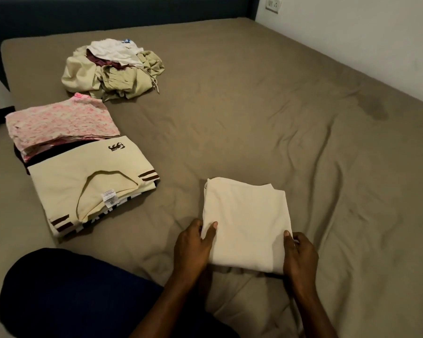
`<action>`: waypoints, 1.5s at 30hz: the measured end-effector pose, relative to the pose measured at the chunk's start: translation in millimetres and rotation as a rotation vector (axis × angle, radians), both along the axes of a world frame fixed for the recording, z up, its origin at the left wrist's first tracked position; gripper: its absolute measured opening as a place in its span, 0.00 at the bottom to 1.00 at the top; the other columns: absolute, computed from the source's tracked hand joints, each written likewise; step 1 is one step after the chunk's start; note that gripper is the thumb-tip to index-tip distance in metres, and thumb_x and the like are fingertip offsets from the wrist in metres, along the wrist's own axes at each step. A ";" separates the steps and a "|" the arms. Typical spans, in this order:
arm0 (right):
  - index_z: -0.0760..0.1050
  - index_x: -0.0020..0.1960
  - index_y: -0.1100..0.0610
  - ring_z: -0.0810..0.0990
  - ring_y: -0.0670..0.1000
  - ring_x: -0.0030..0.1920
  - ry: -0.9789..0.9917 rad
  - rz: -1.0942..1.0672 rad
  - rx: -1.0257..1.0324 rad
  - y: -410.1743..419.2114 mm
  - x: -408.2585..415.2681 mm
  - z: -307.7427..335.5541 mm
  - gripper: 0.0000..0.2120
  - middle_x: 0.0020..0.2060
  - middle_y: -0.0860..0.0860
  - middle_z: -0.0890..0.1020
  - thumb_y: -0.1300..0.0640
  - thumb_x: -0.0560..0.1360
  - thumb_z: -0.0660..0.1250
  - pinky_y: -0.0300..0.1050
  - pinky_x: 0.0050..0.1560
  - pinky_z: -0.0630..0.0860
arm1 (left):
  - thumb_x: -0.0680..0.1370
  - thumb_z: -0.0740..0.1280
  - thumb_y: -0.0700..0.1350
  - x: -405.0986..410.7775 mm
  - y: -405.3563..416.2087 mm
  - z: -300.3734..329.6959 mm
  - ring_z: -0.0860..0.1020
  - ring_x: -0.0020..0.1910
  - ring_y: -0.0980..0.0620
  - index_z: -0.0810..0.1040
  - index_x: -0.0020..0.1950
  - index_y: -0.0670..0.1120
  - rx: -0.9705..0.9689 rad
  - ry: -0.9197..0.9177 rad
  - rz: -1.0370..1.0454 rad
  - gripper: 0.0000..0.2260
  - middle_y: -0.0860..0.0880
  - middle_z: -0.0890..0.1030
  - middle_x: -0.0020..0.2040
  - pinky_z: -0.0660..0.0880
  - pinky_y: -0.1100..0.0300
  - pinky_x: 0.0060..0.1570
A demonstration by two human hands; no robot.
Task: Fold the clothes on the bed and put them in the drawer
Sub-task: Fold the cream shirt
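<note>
Taupe sheeting, creased and rumpled, covers the bed (254,98) that fills the view, with a dark headboard behind it and a pale wall to the right.

Near the front edge, the left hand (193,247) grips the near-left side of a folded cream garment (247,223), thumb laid on top and fingers tucked beneath. The right hand (300,257) holds the near-right corner the same way, thumb over the cloth. Both look set to lift the piece or square it off.

That garment lies flat on the sheet as a tidy, roughly square packet, plain and unprinted, with one layer's edge showing at its far-right corner. It seems finished, so the step in hand is most likely moving it aside; doing that neatly calls for raising both sides evenly so the layers do not slip apart.

To the left sits a folded cream T-shirt (88,181) with brown-striped cuffs and a small dark logo, lying over something dark. Just behind it is a folded pink floral piece (61,123). Further back, an unfolded heap (112,69) of beige, white and maroon clothing waits, so a good share of folding remains. No drawer is visible.
</note>
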State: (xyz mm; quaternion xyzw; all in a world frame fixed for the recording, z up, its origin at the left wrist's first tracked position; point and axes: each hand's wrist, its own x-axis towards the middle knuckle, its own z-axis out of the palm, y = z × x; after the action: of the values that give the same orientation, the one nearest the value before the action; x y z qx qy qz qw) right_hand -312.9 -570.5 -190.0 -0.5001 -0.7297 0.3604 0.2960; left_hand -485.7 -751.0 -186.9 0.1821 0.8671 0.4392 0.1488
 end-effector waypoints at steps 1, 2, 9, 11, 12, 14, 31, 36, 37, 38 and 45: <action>0.78 0.47 0.57 0.80 0.52 0.40 -0.018 -0.011 -0.003 2.9 -1.9 1.5 0.19 0.39 0.50 0.82 0.42 0.80 0.61 0.49 0.39 0.71 | 0.80 0.62 0.65 0.6 1.6 2.6 0.82 0.47 0.48 0.79 0.52 0.49 -0.042 0.018 0.015 0.20 0.51 0.84 0.48 0.77 0.53 0.48; 0.78 0.47 0.57 0.80 0.52 0.40 -0.031 -0.019 -0.013 5.5 -4.5 4.3 0.19 0.39 0.50 0.82 0.42 0.81 0.62 0.49 0.40 0.71 | 0.80 0.62 0.66 0.3 3.0 4.4 0.82 0.48 0.47 0.79 0.54 0.49 -0.081 0.034 0.025 0.21 0.51 0.84 0.49 0.76 0.54 0.47; 0.74 0.40 0.56 0.77 0.54 0.37 -0.098 -0.014 -0.001 23.9 -31.9 18.1 0.20 0.35 0.51 0.79 0.44 0.84 0.61 0.48 0.35 0.66 | 0.83 0.56 0.64 -9.7 19.7 -1.0 0.80 0.55 0.40 0.75 0.61 0.46 -0.275 0.134 -0.063 0.22 0.42 0.83 0.55 0.73 0.51 0.52; 0.76 0.44 0.58 0.79 0.57 0.39 -0.123 0.014 0.010 30.6 -33.3 12.3 0.18 0.37 0.51 0.81 0.45 0.83 0.64 0.49 0.38 0.67 | 0.83 0.53 0.66 -8.6 19.2 2.4 0.81 0.53 0.41 0.74 0.59 0.48 -0.357 0.191 -0.039 0.24 0.44 0.84 0.52 0.75 0.51 0.51; 0.77 0.45 0.58 0.79 0.58 0.40 -0.124 0.013 0.016 34.6 -34.3 11.4 0.17 0.38 0.52 0.81 0.45 0.83 0.64 0.49 0.39 0.68 | 0.82 0.52 0.67 -9.2 20.6 5.5 0.82 0.51 0.42 0.74 0.56 0.49 -0.369 0.225 -0.019 0.24 0.45 0.84 0.50 0.75 0.51 0.49; 0.78 0.46 0.58 0.79 0.57 0.40 -0.123 0.001 0.013 39.0 -38.5 12.4 0.17 0.38 0.51 0.82 0.45 0.83 0.64 0.49 0.40 0.69 | 0.81 0.51 0.69 -17.3 24.0 9.6 0.82 0.47 0.43 0.73 0.52 0.49 -0.342 0.262 0.023 0.25 0.46 0.84 0.46 0.75 0.51 0.47; 0.79 0.56 0.58 0.81 0.57 0.47 -0.171 -0.070 0.105 60.6 -66.1 -0.3 0.09 0.49 0.55 0.85 0.53 0.83 0.65 0.47 0.43 0.71 | 0.82 0.66 0.58 -73.1 77.6 -0.6 0.84 0.45 0.41 0.76 0.54 0.48 -0.176 0.329 0.078 0.14 0.47 0.85 0.44 0.75 0.50 0.40; 0.75 0.64 0.58 0.79 0.62 0.55 -0.325 -0.034 0.400 49.6 -58.7 8.7 0.14 0.57 0.57 0.80 0.51 0.83 0.61 0.56 0.52 0.75 | 0.81 0.63 0.48 -59.2 70.2 -9.8 0.81 0.52 0.42 0.77 0.66 0.46 -0.087 0.669 0.066 0.15 0.45 0.82 0.55 0.78 0.51 0.46; 0.74 0.67 0.59 0.78 0.62 0.58 -0.325 0.003 0.500 43.9 -57.8 11.2 0.18 0.60 0.58 0.79 0.50 0.83 0.60 0.58 0.56 0.74 | 0.81 0.62 0.49 -54.6 66.3 -11.4 0.79 0.60 0.42 0.76 0.70 0.46 -0.061 0.740 -0.014 0.18 0.44 0.80 0.63 0.77 0.50 0.54; 0.73 0.70 0.59 0.76 0.62 0.63 -0.315 0.071 0.557 36.9 -56.4 13.6 0.21 0.66 0.58 0.77 0.48 0.82 0.59 0.58 0.62 0.72 | 0.82 0.61 0.51 -48.7 63.1 -12.5 0.74 0.69 0.41 0.73 0.74 0.47 -0.035 0.768 -0.117 0.21 0.42 0.75 0.71 0.72 0.49 0.64; 0.50 0.84 0.41 0.43 0.44 0.83 -0.473 0.519 0.385 53.4 -54.2 -27.3 0.35 0.84 0.41 0.47 0.30 0.81 0.49 0.55 0.82 0.52 | 0.81 0.51 0.69 -41.4 65.8 -36.7 0.42 0.83 0.51 0.48 0.84 0.54 -0.333 0.587 -0.383 0.36 0.51 0.45 0.84 0.48 0.40 0.79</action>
State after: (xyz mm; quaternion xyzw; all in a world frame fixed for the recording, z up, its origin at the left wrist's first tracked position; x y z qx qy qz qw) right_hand -367.0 -517.1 -217.4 -0.3036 -0.9340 0.1550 0.1072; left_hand -527.1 -685.3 -223.7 0.4322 0.8824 0.1861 0.0013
